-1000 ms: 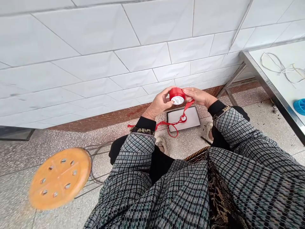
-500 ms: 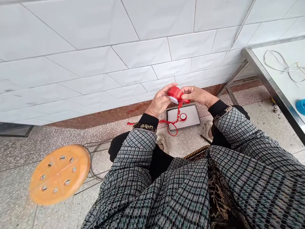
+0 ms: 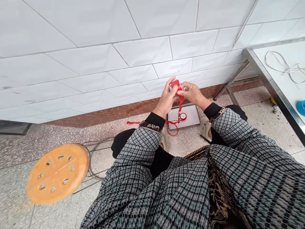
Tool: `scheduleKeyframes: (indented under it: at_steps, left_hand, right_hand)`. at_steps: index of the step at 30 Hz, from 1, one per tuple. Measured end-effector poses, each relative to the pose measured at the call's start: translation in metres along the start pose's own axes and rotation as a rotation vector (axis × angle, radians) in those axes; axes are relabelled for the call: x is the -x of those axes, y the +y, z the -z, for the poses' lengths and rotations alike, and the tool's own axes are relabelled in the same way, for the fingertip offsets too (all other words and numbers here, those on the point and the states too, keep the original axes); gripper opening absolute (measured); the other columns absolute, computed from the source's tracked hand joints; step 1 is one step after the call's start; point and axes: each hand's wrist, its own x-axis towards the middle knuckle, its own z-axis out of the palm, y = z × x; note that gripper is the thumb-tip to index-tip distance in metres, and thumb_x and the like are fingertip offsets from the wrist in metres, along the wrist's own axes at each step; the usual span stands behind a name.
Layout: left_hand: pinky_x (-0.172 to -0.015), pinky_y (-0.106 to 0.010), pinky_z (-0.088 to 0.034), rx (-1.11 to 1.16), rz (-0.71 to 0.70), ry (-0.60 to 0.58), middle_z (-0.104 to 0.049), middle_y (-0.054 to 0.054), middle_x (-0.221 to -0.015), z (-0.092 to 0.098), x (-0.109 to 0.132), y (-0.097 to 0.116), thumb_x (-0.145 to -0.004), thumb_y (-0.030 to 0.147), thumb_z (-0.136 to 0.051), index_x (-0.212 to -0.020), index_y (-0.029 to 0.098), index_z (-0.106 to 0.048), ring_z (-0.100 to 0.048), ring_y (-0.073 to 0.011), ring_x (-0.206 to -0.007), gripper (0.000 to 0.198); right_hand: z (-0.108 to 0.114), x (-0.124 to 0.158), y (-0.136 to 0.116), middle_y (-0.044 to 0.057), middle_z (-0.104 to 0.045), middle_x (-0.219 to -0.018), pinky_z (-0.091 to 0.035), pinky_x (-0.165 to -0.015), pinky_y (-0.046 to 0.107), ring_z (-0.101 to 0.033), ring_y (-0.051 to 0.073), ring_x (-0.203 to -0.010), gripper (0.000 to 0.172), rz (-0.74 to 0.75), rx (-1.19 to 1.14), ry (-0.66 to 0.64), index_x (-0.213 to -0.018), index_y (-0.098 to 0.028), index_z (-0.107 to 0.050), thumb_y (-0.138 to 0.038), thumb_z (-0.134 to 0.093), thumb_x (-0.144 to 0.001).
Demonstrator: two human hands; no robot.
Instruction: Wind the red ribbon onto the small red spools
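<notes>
Between my two hands is a spool of red ribbon, held up above a shallow white tray. My left hand grips it from the left, thumb pressed on the red band. On the other side my right hand pinches the ribbon at the spool's edge. A loose red tail hangs from the spool down to the tray, which has a dark rim and lies on the floor. A smaller red ribbon roll rests in the tray, with a ribbon loop spilling over the near edge.
To the left, an orange round stool seat with holes lies tipped on its wire legs. A metal-edged table stands at right, bearing white cord and a blue plastic item. Ahead is a white tiled wall.
My hands have drawn closer together around the spool. The spool has turned, and my left thumb has moved onto its red band. The tray and smaller roll stay put.
</notes>
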Motion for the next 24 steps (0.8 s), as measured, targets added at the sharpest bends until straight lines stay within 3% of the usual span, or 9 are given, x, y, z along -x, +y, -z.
scheduleKeyframes:
  at_steps: [3,5,8,10,13,16,19,21,24]
  left_hand:
    - [-0.101,-0.056,-0.066,0.004,0.008,-0.018,-0.069,-0.012,-0.142,0.001,0.001,-0.004,-0.094,0.065,-0.075,-0.146,0.034,-0.058,-0.070,-0.0331,-0.130,0.063]
    - [-0.102,-0.057,-0.065,-0.003,0.003,-0.017,-0.070,-0.012,-0.136,0.004,0.000,-0.007,-0.092,0.064,-0.078,-0.146,0.033,-0.058,-0.071,-0.0329,-0.127,0.066]
    - [-0.109,-0.058,-0.062,-0.040,-0.017,-0.027,-0.072,-0.010,-0.128,0.010,-0.002,-0.010,-0.090,0.061,-0.081,-0.148,0.032,-0.058,-0.072,-0.0315,-0.124,0.069]
    - [-0.115,-0.058,-0.058,-0.107,-0.049,-0.052,-0.073,-0.010,-0.125,0.012,-0.002,-0.009,-0.090,0.055,-0.082,-0.150,0.029,-0.057,-0.072,-0.0308,-0.123,0.070]
    - [-0.123,-0.057,-0.052,-0.252,-0.111,-0.092,-0.072,-0.012,-0.134,0.013,-0.002,-0.005,-0.085,0.041,-0.085,-0.151,0.025,-0.057,-0.070,-0.0315,-0.128,0.074]
    - [-0.127,-0.055,-0.048,-0.286,-0.143,-0.059,-0.064,-0.012,-0.150,0.009,-0.002,-0.008,-0.080,0.031,-0.088,-0.153,0.027,-0.054,-0.063,-0.0325,-0.141,0.080]
    - [-0.120,-0.052,-0.054,-0.170,-0.067,0.055,-0.061,-0.013,-0.153,0.001,0.000,-0.018,-0.083,0.030,-0.086,-0.151,0.030,-0.050,-0.065,-0.0302,-0.139,0.078]
    - [-0.113,-0.049,-0.059,-0.119,0.009,0.166,-0.066,-0.013,-0.142,-0.007,0.002,-0.026,-0.084,0.030,-0.084,-0.140,0.027,-0.054,-0.071,-0.0270,-0.126,0.063]
    - [-0.102,-0.043,-0.061,-0.122,0.089,0.275,-0.073,-0.007,-0.105,-0.018,0.006,-0.030,-0.083,0.028,-0.083,-0.110,0.021,-0.059,-0.073,-0.0213,-0.100,0.037]
  right_hand:
    - [-0.003,0.002,-0.002,-0.005,-0.056,-0.063,-0.033,-0.061,0.027,-0.047,0.013,-0.061,0.021,-0.090,0.034,-0.039,-0.082,-0.021,-0.064,-0.030,-0.082,-0.083]
    - [0.000,0.000,-0.001,-0.006,-0.059,-0.063,-0.035,-0.059,0.026,-0.050,0.013,-0.059,0.024,-0.126,-0.057,-0.129,-0.090,-0.020,-0.067,-0.033,-0.085,-0.080]
    - [0.008,-0.006,0.002,-0.004,-0.066,-0.074,-0.036,-0.059,0.023,-0.049,0.009,-0.061,0.045,-0.113,-0.238,-0.280,-0.096,-0.018,-0.071,-0.045,-0.095,-0.069]
    - [0.011,-0.009,0.003,-0.005,-0.056,-0.063,-0.029,-0.053,0.023,-0.040,0.007,-0.055,0.058,-0.150,-0.286,-0.293,-0.084,-0.017,-0.070,-0.065,-0.095,-0.065]
    - [0.007,-0.008,0.007,-0.007,-0.042,-0.053,-0.020,-0.047,0.024,-0.030,0.006,-0.051,0.069,-0.243,-0.341,-0.193,-0.068,-0.020,-0.061,-0.081,-0.092,-0.060]
    - [-0.005,-0.006,0.013,-0.006,-0.047,-0.057,-0.021,-0.047,0.023,-0.031,0.006,-0.054,0.068,-0.294,-0.461,-0.061,-0.069,-0.020,-0.059,-0.074,-0.098,-0.056]
    - [-0.013,-0.007,0.018,-0.006,-0.049,-0.061,-0.024,-0.047,0.021,-0.032,0.006,-0.056,0.065,-0.287,-0.548,0.063,-0.074,-0.021,-0.058,-0.072,-0.096,-0.065]
    - [-0.014,-0.009,0.019,-0.006,-0.047,-0.062,-0.026,-0.048,0.020,-0.032,0.006,-0.056,0.061,-0.278,-0.556,0.141,-0.075,-0.021,-0.057,-0.070,-0.093,-0.074]
    - [-0.014,-0.013,0.016,-0.007,-0.044,-0.061,-0.029,-0.050,0.022,-0.032,0.007,-0.056,0.055,-0.303,-0.535,0.259,-0.074,-0.020,-0.057,-0.065,-0.088,-0.083]
